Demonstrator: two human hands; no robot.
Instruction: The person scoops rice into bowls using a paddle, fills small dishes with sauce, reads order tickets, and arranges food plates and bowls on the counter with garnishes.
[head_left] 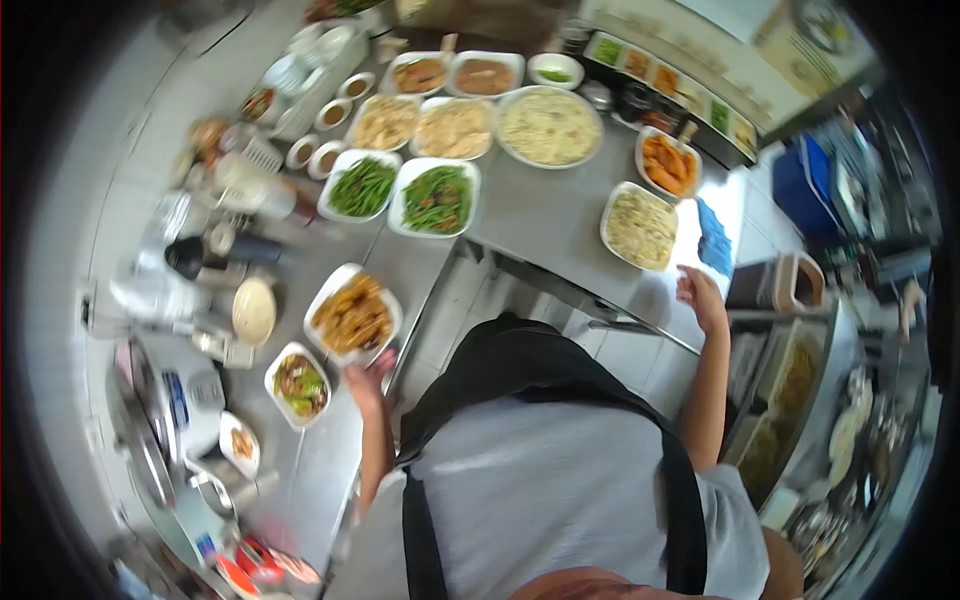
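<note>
My left hand [370,378] is at the near edge of a white dish of brown fried food [351,316] on the left steel counter; its fingers are blurred, and whether they grip the rim I cannot tell. Just left of that hand sits a white bowl of green and brown food [301,385]. On the right, my right hand [700,293] hovers near the counter's edge with its fingers apart and nothing in them. Closest to it are a white dish of pale shredded food [640,228] and a crumpled blue cloth [714,238].
Dishes of green beans [364,187] and leafy greens [436,198] stand at the counter corner. Behind are a large noodle plate [550,127] and sauce cups. A scale [192,400] is at far left; a brown bin [798,282] stands right.
</note>
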